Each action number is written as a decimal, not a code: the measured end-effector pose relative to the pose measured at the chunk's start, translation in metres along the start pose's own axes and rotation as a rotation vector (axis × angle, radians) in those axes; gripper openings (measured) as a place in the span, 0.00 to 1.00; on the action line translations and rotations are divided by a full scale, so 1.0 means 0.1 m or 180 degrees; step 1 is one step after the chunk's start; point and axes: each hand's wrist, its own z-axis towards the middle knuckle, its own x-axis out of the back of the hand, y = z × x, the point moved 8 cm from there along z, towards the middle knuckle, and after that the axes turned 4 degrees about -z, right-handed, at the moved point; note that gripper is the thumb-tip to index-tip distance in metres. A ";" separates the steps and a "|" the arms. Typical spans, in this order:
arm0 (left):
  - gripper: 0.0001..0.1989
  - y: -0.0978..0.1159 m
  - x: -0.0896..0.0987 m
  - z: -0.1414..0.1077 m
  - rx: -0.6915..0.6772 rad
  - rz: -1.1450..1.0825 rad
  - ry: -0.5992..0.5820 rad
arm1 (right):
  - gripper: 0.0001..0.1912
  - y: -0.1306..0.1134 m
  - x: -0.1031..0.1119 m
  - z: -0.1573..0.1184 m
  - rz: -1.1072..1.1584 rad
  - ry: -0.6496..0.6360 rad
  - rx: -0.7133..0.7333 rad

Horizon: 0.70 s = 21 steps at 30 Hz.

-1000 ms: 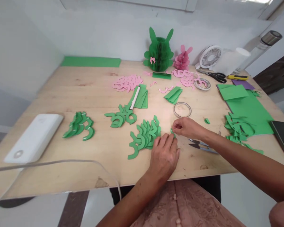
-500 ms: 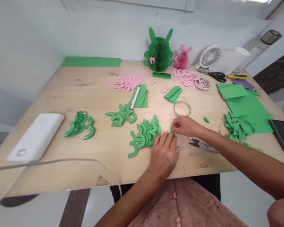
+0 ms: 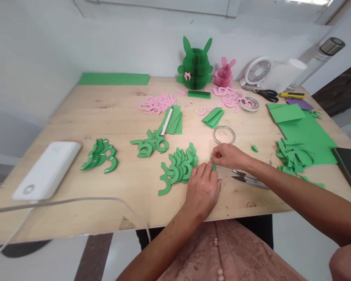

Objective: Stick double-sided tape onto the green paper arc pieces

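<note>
My left hand (image 3: pixel 204 187) lies low on the wooden table, fingers stretched out flat and touching the edge of a small green paper piece (image 3: pixel 213 166). The hand covers most of that piece. Just above it, my right hand (image 3: pixel 226 156) is closed in a pinch; what its fingertips hold, if anything, is hidden. Left of my left hand is a pile of curved green paper cutouts (image 3: pixel 179 166). Small thread snips (image 3: pixel 248 179) rest beneath my right forearm. Beyond my right hand lies a roll of thin tape (image 3: pixel 224 135).
More green cutouts (image 3: pixel 101 155) lie left, near a white power bank (image 3: pixel 48 169) with a cable. Pink cutouts (image 3: pixel 158 104), a green paper figure (image 3: pixel 196 68), a pink one (image 3: pixel 223 74) and a small fan (image 3: pixel 257 71) stand farther back. Green scraps (image 3: pixel 294 158) and a phone (image 3: pixel 349 168) are right.
The left fingers have shifted very slightly, and a little more of the green piece shows beside them. The right hand keeps its pinch in nearly the same place. The view has tilted slightly.
</note>
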 end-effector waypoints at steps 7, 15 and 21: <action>0.04 0.00 -0.04 0.01 0.0002 0.0098 -0.0057 | 0.04 0.00 0.00 0.00 -0.0001 0.0004 -0.0016; 0.03 0.01 -0.05 0.01 -0.0049 0.0292 -0.0015 | 0.07 -0.03 0.04 -0.04 0.0051 -0.0019 0.0005; 0.03 0.02 -0.07 0.00 -0.0056 0.0368 -0.0003 | 0.08 -0.01 0.04 -0.05 0.0118 -0.0080 -0.0072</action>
